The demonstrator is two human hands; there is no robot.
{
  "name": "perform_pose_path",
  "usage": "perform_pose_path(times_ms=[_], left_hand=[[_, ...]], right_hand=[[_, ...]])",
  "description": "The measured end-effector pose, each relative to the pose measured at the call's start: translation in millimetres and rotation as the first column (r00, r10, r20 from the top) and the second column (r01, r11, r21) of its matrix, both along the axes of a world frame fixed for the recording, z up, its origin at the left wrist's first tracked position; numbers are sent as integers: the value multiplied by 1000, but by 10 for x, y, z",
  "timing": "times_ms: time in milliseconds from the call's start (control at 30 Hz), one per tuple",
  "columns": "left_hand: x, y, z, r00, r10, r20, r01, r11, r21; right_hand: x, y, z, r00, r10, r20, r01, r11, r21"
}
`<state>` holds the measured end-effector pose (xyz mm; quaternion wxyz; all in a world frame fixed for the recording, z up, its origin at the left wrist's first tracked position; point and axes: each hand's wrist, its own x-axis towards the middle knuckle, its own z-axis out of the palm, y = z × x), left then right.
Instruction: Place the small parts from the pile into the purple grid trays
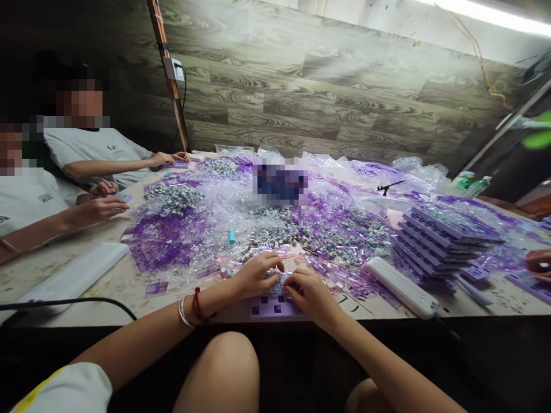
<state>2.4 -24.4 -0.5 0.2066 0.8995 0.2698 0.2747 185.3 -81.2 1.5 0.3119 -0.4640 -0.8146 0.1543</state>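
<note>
At lower centre, 2 bare hands, 1 left hand (258,274) and 1 right hand (316,295), plus 1 purple plate (267,310); at upper left and middle left, 2 co-workers in white shirts (99,150), with 4 hands showing; at the right edge, at least 1 other hand (538,263); at lower left and lower right, 2 long white bars (400,287); at middle right, at least 5 stacked purple trays (434,241) and 2 green bottles (465,180); near the middle, 1 turquoise block (232,236); small parts (275,223), too many to count
</note>
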Motion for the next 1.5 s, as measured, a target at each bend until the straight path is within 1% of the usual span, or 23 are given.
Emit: perform_pose_path(times_ms=[200,433,1133,1500], left_hand=[[4,6,2,1000,-4,-7,4,1000,1],[1,0,13,1000,-13,-1,13,1000,0],[1,-9,25,1000,-23,-17,24,999,28],[3,-9,23,1000,-30,-10,30,999,22]], right_hand=[[-15,-18,18,1000,-3,20,3,1000,-1],[-4,-17,7,1000,16,8,-16,999,38],[-6,-35,-1,998,23,60,-25,999,33],[-10,-28,23,997,-5,71,4,1000,21]])
